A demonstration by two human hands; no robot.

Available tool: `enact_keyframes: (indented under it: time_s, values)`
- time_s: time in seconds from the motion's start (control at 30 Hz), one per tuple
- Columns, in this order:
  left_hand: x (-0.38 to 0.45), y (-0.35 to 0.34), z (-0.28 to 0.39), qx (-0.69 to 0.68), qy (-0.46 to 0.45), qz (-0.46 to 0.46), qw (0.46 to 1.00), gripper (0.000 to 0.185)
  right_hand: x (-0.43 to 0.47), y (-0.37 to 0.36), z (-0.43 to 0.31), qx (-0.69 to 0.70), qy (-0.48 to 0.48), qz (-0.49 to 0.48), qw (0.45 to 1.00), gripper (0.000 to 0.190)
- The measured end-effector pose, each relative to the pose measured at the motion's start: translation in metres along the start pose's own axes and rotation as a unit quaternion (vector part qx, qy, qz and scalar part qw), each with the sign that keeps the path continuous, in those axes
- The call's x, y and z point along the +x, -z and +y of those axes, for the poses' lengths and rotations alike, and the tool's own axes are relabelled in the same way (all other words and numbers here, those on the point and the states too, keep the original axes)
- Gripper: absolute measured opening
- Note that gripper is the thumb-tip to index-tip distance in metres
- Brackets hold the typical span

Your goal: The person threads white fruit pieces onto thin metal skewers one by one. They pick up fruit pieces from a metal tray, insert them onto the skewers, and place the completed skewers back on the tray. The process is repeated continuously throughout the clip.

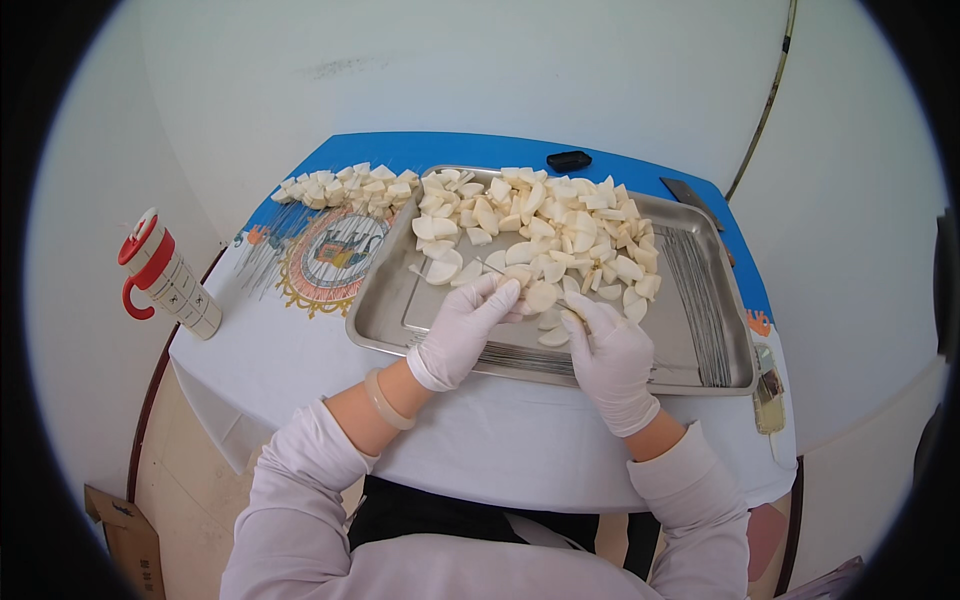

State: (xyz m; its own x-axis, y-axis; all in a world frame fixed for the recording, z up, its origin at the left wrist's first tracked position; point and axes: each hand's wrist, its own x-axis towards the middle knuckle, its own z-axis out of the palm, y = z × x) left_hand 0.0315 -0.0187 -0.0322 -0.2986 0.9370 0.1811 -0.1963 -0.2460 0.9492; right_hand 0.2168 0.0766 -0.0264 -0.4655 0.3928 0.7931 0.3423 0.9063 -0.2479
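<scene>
My gloved left hand pinches a few round white root-vegetable slices above the tray. A thin metal skewer runs through them, its end showing past my left fingers. Between thumb and forefinger, my gloved right hand grips the same skewer on the other side. Below and beyond both hands, a heap of cut white pieces fills much of the steel tray. Bare metal skewers lie along the tray's right side. More skewers line its front edge, partly hidden by my hands.
Loaded skewers lie left of the tray, their metal ends towards me. A tumbler with a red handle stands at the table's left edge. Behind the tray are a black object and a dark flat blade. A phone lies at right.
</scene>
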Motion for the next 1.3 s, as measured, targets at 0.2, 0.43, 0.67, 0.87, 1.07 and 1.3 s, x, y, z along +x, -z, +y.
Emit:
enact_keyframes:
  time_s: [0.2,0.43,0.67,0.87,1.07,1.3]
  values:
    - [0.002,0.002,-0.002,-0.034,0.000,0.044,0.998,0.032,-0.001,-0.002,0.004,-0.002,0.000,-0.010,1.000,0.021]
    - [0.002,0.006,-0.007,-0.103,-0.062,0.162,0.979,0.029,0.003,0.002,0.000,-0.019,-0.006,-0.020,1.000,0.025]
    - [0.010,0.013,0.021,-0.192,-0.112,0.266,0.938,0.026,0.001,0.004,0.006,-0.022,0.019,-0.060,0.998,0.033]
    - [0.006,0.014,0.003,-0.121,0.007,0.114,0.986,0.039,-0.001,0.003,0.004,0.052,-0.037,-0.052,0.997,0.044]
    - [-0.008,-0.021,0.023,-0.032,0.064,0.011,0.997,0.033,-0.006,0.003,0.006,0.061,0.014,-0.082,0.995,0.047]
    - [-0.018,-0.019,0.036,0.107,-0.001,0.095,0.990,0.030,-0.003,-0.002,0.005,0.041,0.129,-0.128,0.983,0.055]
